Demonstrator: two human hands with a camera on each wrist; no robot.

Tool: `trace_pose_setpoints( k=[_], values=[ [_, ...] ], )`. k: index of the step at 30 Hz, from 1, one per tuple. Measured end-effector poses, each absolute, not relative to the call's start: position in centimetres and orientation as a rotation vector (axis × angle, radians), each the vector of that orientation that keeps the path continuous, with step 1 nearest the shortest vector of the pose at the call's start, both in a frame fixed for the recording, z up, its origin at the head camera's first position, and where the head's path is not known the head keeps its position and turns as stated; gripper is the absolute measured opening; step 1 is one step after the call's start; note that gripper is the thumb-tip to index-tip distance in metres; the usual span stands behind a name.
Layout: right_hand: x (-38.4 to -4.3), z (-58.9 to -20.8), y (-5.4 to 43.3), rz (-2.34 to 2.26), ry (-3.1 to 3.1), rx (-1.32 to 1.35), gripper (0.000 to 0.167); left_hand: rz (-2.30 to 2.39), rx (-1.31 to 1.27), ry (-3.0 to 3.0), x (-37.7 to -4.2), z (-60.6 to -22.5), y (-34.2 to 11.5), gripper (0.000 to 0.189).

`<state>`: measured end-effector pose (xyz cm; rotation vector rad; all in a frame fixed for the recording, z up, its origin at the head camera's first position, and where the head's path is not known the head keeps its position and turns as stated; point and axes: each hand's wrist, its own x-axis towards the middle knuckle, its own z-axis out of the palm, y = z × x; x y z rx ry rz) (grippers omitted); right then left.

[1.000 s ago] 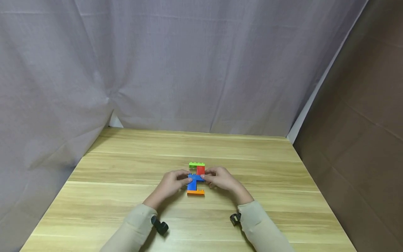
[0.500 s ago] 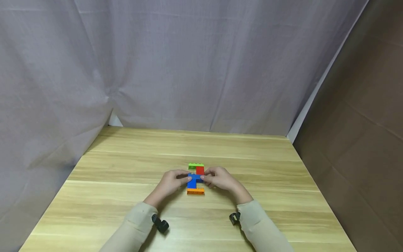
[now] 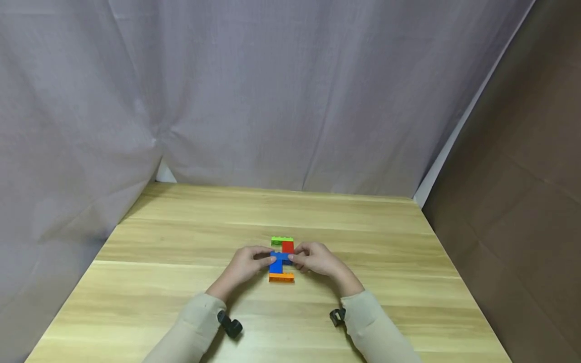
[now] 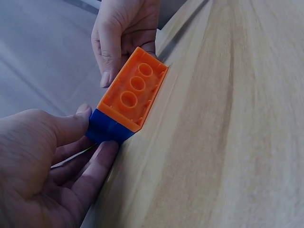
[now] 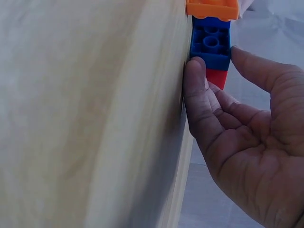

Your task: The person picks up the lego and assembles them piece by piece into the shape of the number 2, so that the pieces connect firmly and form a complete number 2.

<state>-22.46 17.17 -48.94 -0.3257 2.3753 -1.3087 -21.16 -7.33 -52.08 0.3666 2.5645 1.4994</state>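
A joined row of toy bricks lies on the wooden table between the two hands in the head view. From far to near it has a green brick (image 3: 282, 239), a red brick (image 3: 288, 247), blue bricks (image 3: 276, 266) and an orange brick (image 3: 281, 278). The left hand (image 3: 246, 265) pinches the blue part from the left, thumb and fingers on opposite faces. From the right, the right hand (image 3: 319, 259) pinches the blue part's other end. Round hollows in the orange brick's underside (image 4: 137, 83) face the left wrist camera. The right fingers partly cover the red brick (image 5: 216, 78).
The bare wooden tabletop (image 3: 181, 227) surrounds the hands. A grey cloth (image 3: 272, 101) hangs behind the far edge, and a brown cloth (image 3: 522, 176) hangs along the right side. Black camera mounts (image 3: 230, 325) sit at both sleeve cuffs.
The brick row has tipped slightly, so more of the orange brick's near face shows. Its far green end appears slightly nearer. Both hands keep their grip almost in place.
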Motion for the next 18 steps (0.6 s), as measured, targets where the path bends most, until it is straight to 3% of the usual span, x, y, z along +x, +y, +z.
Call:
trace_pose_setpoints(
  k=[11,18],
  values=[
    [-21.8,-48.7,17.2,-1.224,2.438,-0.394,0.037,1.558,0.372,2.517,-20.7,-52.4,-7.5,0.041],
    [-21.3,-47.9,17.9,-1.161,2.569,-0.453,0.047,1.57,0.385,2.606,-20.0,-50.7,-8.7,0.041]
  ],
)
